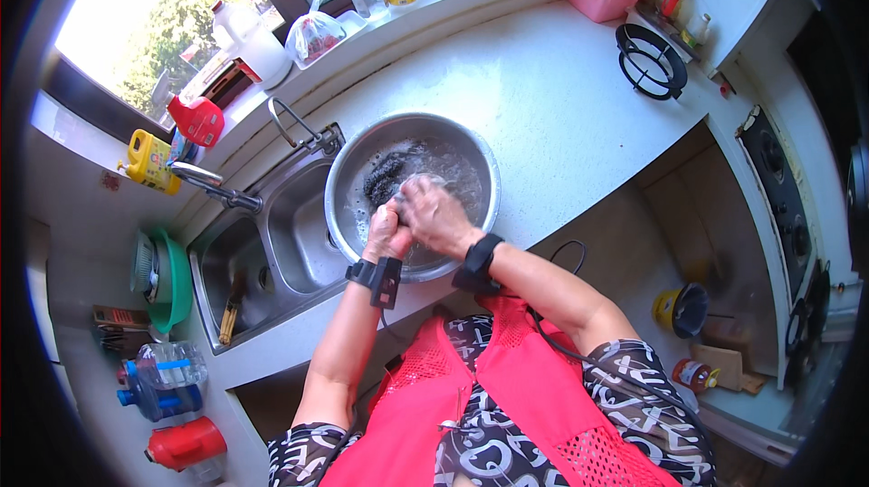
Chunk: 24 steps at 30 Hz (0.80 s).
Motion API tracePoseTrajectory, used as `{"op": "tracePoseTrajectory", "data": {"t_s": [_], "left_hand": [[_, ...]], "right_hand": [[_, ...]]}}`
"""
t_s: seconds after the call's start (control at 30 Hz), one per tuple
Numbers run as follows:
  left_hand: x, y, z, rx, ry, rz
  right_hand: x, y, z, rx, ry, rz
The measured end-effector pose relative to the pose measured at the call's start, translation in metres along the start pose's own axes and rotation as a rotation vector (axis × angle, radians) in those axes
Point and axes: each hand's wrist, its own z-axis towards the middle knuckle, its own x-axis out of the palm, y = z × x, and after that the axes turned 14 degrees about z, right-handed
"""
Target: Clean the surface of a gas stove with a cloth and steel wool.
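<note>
Basin (489, 175): head view; round metal, water in it, on the bench (561, 80).
Dark clump (385, 177): in the water, basin's 11 o'clock, just beyond the hands.
Left hand (387, 235): 8 o'clock from the right one, fingers curled; can't tell what's in them.
Right hand (434, 215): basin centre, against the left, fingers bent, blurred; grip contents hidden.
Sink (303, 224): double, 8 o'clock of basin.
Black ring stand (674, 71): 2 o'clock.
</note>
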Motion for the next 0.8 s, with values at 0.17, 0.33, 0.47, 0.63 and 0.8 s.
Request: {"op": "tracePoseTrajectory", "data": {"t_s": [0.17,0.33,0.47,0.63,0.8], "left_hand": [[0.033,-0.007,-0.017,-0.073,-0.032,-0.020],[0.050,-0.005,-0.019,-0.059,0.138,0.055],[0.026,-0.012,-0.012,-0.108,0.046,0.053],[0.055,-0.007,-0.020,-0.049,0.055,0.065],[0.045,-0.009,-0.019,-0.063,0.075,0.129]], "right_hand": [[-0.014,0.005,0.009,0.162,0.121,-0.104],[-0.031,-0.030,0.012,0.208,0.101,-0.261],[0.001,0.003,-0.014,-0.091,-0.031,-0.020],[-0.015,-0.013,0.005,0.184,0.060,-0.261],[-0.021,-0.014,0.003,0.005,-0.021,-0.181]]}}
